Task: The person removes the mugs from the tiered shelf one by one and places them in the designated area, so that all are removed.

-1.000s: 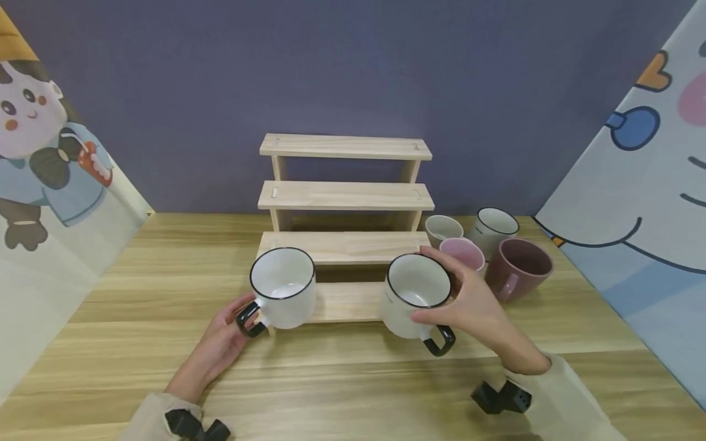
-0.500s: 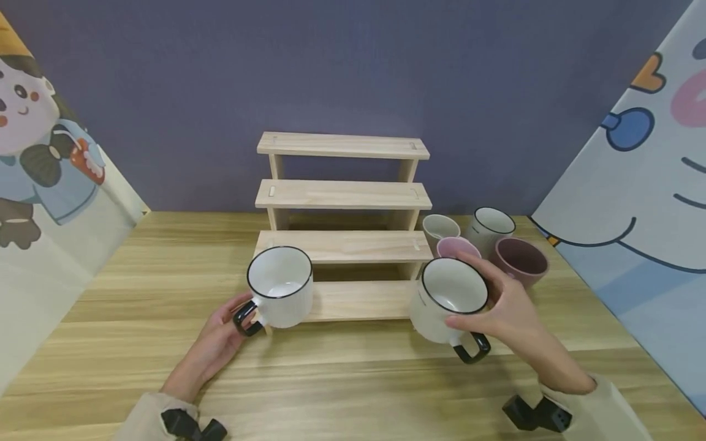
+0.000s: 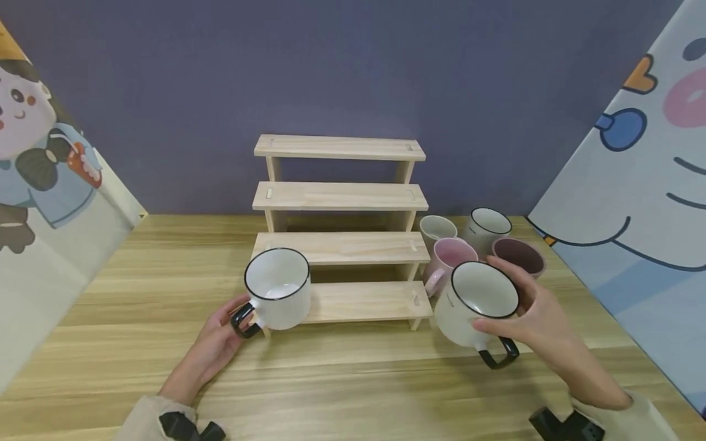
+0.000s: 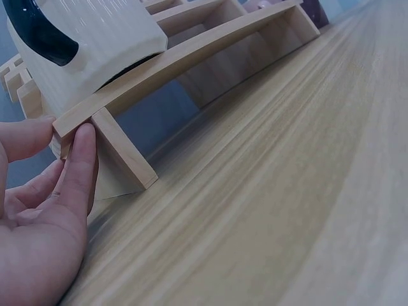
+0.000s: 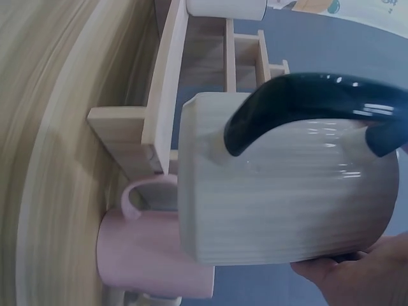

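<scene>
My right hand (image 3: 543,318) grips a white mug (image 3: 460,321) with a black rim and black handle, thumb on the near side. This mug is held up to the right of a stepped wooden shelf (image 3: 342,248), and its ribbed side fills much of the right wrist view. A matching white mug (image 3: 284,309) stands on the left end of the lowest step, its black handle toward the front left. My left hand (image 4: 48,197) pinches the left end of that step's board (image 4: 178,64), one finger underneath, beside the leg.
Behind the held mug, several cups stand on the wooden table (image 3: 353,380): a pink mug (image 3: 447,260), a small white cup (image 3: 437,228), a black-rimmed white mug (image 3: 486,229) and a dark mauve mug (image 3: 518,256). A dark blue wall (image 3: 342,67) stands behind the shelf.
My right hand has carried its mug rightward, from in front of the lowest step's right end to beyond the shelf. The left hand and its nearby mug stay in place.
</scene>
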Motion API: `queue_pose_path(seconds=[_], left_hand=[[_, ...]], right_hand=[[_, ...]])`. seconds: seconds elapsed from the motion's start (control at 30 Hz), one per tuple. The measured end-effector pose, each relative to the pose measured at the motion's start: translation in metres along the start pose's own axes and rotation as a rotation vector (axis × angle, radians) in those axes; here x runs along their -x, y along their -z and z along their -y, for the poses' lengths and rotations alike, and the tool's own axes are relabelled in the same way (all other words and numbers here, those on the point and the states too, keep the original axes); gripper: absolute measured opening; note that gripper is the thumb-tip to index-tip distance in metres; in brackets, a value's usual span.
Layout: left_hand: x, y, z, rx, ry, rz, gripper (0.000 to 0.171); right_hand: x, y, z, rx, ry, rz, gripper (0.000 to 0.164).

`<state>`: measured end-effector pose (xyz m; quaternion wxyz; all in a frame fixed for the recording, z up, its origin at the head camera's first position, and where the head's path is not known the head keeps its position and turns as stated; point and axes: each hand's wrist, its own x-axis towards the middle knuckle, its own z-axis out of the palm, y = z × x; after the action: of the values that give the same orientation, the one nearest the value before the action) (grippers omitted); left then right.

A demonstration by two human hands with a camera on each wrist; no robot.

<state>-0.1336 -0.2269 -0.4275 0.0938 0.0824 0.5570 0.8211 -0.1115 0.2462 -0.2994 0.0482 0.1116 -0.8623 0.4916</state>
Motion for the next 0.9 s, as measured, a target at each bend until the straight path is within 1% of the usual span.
queue_pose_path(seconds=[0.17, 0.23, 0.4, 0.47, 0.5, 0.63, 0.73, 0.9], left_hand=[[0.000, 0.001, 0.001, 0.000, -0.003, 0.003, 0.032], [0.001, 0.001, 0.001, 0.004, -0.003, 0.005, 0.033], [0.001, 0.001, 0.001, -0.005, 0.010, -0.015, 0.032], [0.001, 0.002, 0.001, -0.011, 0.013, -0.024, 0.032], [0.001, 0.002, 0.001, -0.013, 0.016, -0.030, 0.032], [0.000, 0.002, 0.002, -0.005, 0.011, -0.028, 0.033], [0.000, 0.001, 0.002, -0.002, 0.012, -0.026, 0.033], [0.001, 0.001, 0.002, 0.003, 0.006, -0.022, 0.034]], right_hand=[[0.006, 0.008, -0.010, -0.028, -0.005, -0.014, 0.088], [0.008, 0.011, -0.014, -0.024, -0.013, -0.023, 0.087], [0.013, 0.022, -0.023, -0.058, -0.067, -0.033, 0.088], [0.015, 0.025, -0.026, -0.103, -0.083, -0.037, 0.088], [0.016, 0.026, -0.027, -0.108, -0.089, -0.041, 0.087], [0.022, 0.032, -0.033, -0.155, -0.088, -0.054, 0.086], [0.026, 0.035, -0.036, -0.147, -0.082, -0.062, 0.086], [0.029, 0.040, -0.040, -0.189, -0.046, -0.067, 0.083]])
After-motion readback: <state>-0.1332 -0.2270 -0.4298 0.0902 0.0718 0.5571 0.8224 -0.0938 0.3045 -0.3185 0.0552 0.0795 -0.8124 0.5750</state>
